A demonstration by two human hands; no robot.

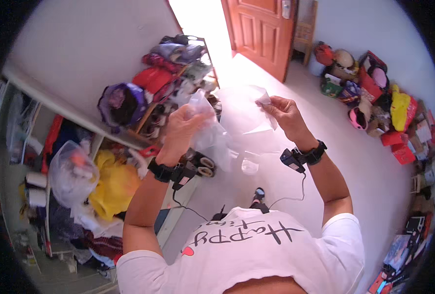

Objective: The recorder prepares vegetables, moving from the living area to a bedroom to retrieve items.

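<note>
In front of my chest, my left hand grips a crumpled clear plastic bag whose loose part hangs below the fingers. My right hand is at about the same height, with thumb and fingers pinching the edge of a thin translucent plastic sheet or bag. That plastic spreads out between the two hands. Against the bright floor its outline is faint, and I cannot tell whether both hands hold one and the same piece. Each wrist carries a black strap with a small cabled device.
Left of me, a rack bears clothes and shoes. Nearer, a cabinet holds a yellow bag and a filled clear bag. A wooden door stands ajar ahead. Bags and boxes line the right wall. Slippers lie on the floor.
</note>
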